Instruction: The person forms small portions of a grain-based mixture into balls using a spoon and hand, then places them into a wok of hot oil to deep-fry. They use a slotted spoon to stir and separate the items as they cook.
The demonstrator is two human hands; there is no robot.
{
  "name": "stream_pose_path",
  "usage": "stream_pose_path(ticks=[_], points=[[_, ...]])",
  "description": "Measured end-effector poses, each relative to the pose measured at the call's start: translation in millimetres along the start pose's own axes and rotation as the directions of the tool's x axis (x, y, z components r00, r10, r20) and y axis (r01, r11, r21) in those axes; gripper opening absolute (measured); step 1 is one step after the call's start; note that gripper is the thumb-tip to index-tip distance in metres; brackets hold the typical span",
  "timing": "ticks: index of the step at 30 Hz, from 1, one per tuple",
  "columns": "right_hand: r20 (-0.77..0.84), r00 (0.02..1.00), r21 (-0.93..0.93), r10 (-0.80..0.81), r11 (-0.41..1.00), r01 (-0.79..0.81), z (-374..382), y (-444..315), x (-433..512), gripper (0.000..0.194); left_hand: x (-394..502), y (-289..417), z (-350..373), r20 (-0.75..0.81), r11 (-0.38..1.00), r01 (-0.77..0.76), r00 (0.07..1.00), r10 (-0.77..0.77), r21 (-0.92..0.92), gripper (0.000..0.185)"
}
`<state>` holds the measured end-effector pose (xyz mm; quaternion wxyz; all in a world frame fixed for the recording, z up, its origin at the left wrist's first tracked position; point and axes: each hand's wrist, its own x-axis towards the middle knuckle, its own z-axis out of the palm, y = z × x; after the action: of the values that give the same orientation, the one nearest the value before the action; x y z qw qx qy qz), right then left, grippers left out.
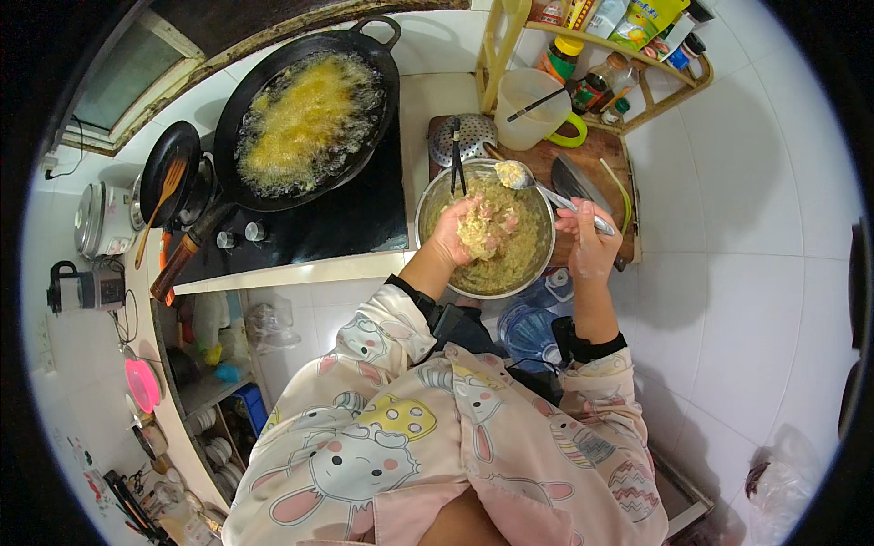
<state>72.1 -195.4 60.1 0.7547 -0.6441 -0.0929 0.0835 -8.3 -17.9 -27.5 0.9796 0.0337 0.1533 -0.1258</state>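
My left hand (pixel 464 228) is cupped around a clump of wet yellowish mixture (pixel 479 232), above a steel bowl (pixel 427 263). More of the same mixture (pixel 515 256) coats the bowl's inside. In my right hand (pixel 588 242) is a metal spoon (pixel 563 200), held by its handle over the bowl's right rim. A lump of mixture (pixel 509 174) sits in the spoon's end. Black tongs (pixel 456 153) lean at the bowl's far left side. Yellow pieces (pixel 307 123) bubble in foaming oil inside a black wok (pixel 375 75), left of the bowl.
The wok stands on a black cooktop (pixel 341 235); its wooden handle (pixel 181 263) juts toward me. Behind the bowl are a perforated skimmer (pixel 471 133) and a plastic jug (pixel 526 130). A cleaver (pixel 573 181) lies on the wooden board (pixel 608 153). Condiments fill a rack (pixel 642 51).
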Motion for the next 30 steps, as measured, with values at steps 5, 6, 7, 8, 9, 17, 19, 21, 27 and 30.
stream_pose_path(ticks=[5,6,7,8,9,17,19,21,27,30], points=[[0.117,0.993,-0.052,0.012,0.999,-0.006,7,-3,6,0.025,-1,5,-1,0.009,0.955,0.060,0.998,-0.066,0.290,0.020],[0.133,0.991,-0.067,0.021,0.998,-0.012,9,-3,7,0.025,0,5,-1,-0.042,0.923,0.117,0.993,-0.109,0.365,0.022],[0.152,0.988,-0.069,0.029,0.997,-0.018,11,-3,8,0.025,0,6,0,-0.097,0.883,0.175,0.984,-0.148,0.436,0.023],[0.172,0.984,-0.071,0.036,0.997,-0.025,12,-3,8,0.026,0,5,1,-0.120,0.861,0.177,0.983,-0.135,0.477,0.026],[0.186,0.982,-0.105,0.043,0.994,-0.024,12,-3,9,0.026,0,5,2,-0.144,0.838,0.179,0.982,-0.122,0.515,0.028],[0.228,0.972,-0.141,0.047,0.990,-0.015,6,-8,5,0.027,-3,10,29,-0.250,0.524,0.140,0.957,0.146,0.840,0.041],[0.219,0.974,-0.137,0.056,0.990,-0.026,4,-6,4,0.026,-3,8,37,-0.251,0.514,0.136,0.955,0.160,0.847,0.042],[0.202,0.976,-0.103,0.079,0.993,-0.059,3,-5,4,0.026,-3,7,44,-0.278,0.455,0.168,0.942,0.186,0.875,0.042],[0.082,0.953,0.091,0.293,0.950,-0.300,-6,5,5,0.027,8,4,52,-0.302,0.320,0.214,0.917,0.260,0.923,0.043],[0.023,0.920,0.196,0.390,0.901,-0.387,-8,12,5,0.026,12,9,53,-0.412,0.213,0.367,0.881,0.233,0.905,0.046]])
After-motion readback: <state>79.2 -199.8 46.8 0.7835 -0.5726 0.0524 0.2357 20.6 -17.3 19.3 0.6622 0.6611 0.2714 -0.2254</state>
